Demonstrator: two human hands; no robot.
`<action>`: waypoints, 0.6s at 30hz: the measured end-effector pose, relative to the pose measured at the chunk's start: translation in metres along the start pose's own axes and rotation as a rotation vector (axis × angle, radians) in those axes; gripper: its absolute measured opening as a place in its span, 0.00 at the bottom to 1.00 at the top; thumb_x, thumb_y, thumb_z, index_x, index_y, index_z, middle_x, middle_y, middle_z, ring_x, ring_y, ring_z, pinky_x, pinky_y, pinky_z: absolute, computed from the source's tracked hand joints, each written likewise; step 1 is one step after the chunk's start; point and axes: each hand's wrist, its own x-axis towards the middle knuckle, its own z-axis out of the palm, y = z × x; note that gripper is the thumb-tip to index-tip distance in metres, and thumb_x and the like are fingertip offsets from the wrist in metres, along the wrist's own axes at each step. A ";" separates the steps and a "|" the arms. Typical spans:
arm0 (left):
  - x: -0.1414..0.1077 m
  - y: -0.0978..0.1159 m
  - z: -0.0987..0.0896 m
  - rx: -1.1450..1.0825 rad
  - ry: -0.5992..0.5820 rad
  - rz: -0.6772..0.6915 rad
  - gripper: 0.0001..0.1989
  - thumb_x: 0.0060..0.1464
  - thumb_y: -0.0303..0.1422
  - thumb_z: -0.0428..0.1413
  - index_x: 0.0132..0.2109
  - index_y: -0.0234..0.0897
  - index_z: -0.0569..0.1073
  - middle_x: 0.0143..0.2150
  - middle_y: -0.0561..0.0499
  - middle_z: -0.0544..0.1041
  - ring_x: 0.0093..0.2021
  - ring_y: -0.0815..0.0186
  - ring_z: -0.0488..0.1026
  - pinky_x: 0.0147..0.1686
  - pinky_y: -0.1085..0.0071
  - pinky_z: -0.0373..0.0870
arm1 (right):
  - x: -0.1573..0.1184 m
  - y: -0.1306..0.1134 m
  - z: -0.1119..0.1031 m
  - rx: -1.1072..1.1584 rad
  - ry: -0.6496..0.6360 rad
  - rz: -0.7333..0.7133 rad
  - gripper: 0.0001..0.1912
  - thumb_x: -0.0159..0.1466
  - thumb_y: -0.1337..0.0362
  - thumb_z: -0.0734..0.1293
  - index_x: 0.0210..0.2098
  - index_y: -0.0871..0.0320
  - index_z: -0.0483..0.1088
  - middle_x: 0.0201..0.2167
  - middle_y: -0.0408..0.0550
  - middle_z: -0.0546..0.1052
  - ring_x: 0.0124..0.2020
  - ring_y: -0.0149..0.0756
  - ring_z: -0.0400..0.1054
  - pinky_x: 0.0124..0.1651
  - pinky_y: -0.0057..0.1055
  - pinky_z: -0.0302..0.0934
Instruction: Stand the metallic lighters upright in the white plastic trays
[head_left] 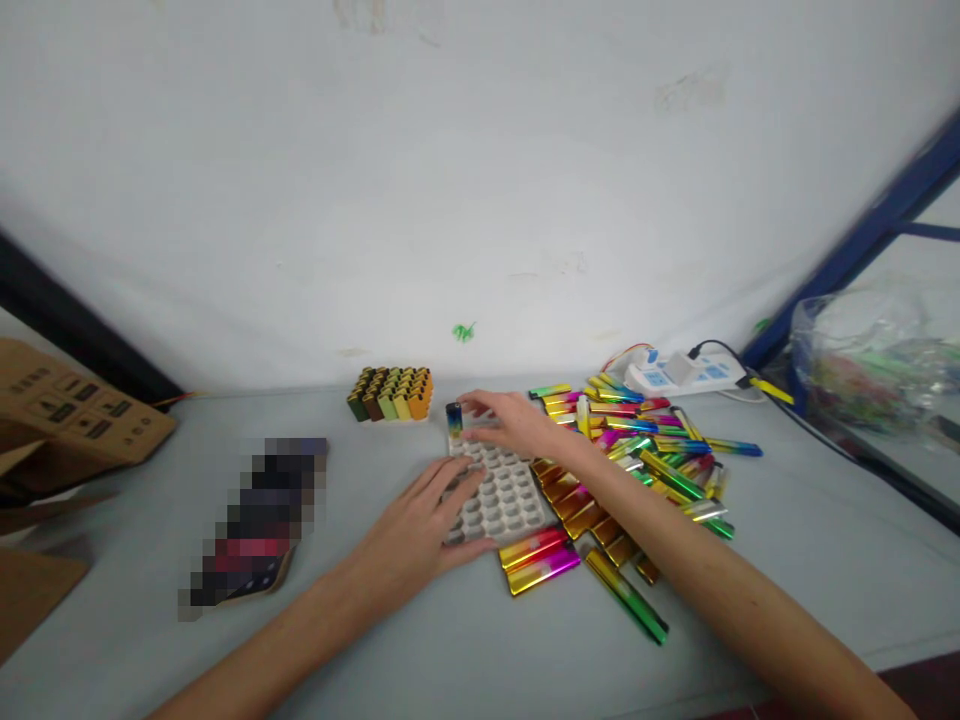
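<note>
A pale tray with rows of round holes lies on the table. My left hand rests over its left side, fingers stretched out and apart, thumb along the near edge. At the tray's far left corner stands a blue lighter, upright. My right hand reaches across the tray, with its thumb and forefinger at the right side of that lighter. Along the tray's right side spreads a pile of shiny multicoloured lighters. Two lighters, red-gold and purple-gold, lie at the tray's near edge.
A block of upright lighters stands near the wall, left of the tray. A blurred-out phone lies farther left, beside a cardboard box. A white power strip with cables sits behind the pile. A clear plastic bag is at far right.
</note>
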 end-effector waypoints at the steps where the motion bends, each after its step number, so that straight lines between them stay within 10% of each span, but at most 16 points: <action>1: 0.000 -0.001 -0.001 -0.004 -0.005 -0.006 0.31 0.61 0.47 0.60 0.65 0.37 0.66 0.63 0.38 0.69 0.63 0.50 0.68 0.61 0.51 0.70 | -0.003 0.004 -0.012 0.017 -0.007 0.012 0.22 0.66 0.60 0.71 0.58 0.58 0.68 0.49 0.55 0.81 0.48 0.40 0.76 0.51 0.36 0.67; 10: 0.007 -0.016 -0.001 -0.097 0.002 0.008 0.30 0.61 0.47 0.61 0.65 0.40 0.68 0.64 0.40 0.68 0.64 0.51 0.66 0.63 0.53 0.68 | -0.060 0.054 -0.127 -0.443 -0.046 0.521 0.08 0.63 0.61 0.71 0.37 0.59 0.78 0.33 0.54 0.82 0.33 0.42 0.75 0.37 0.34 0.65; 18: 0.008 -0.017 0.004 -0.118 0.010 0.022 0.30 0.60 0.45 0.62 0.65 0.39 0.68 0.64 0.39 0.67 0.64 0.50 0.65 0.63 0.51 0.68 | -0.062 0.044 -0.089 -0.515 -0.124 0.592 0.21 0.65 0.52 0.70 0.49 0.63 0.75 0.43 0.60 0.82 0.43 0.49 0.76 0.44 0.36 0.66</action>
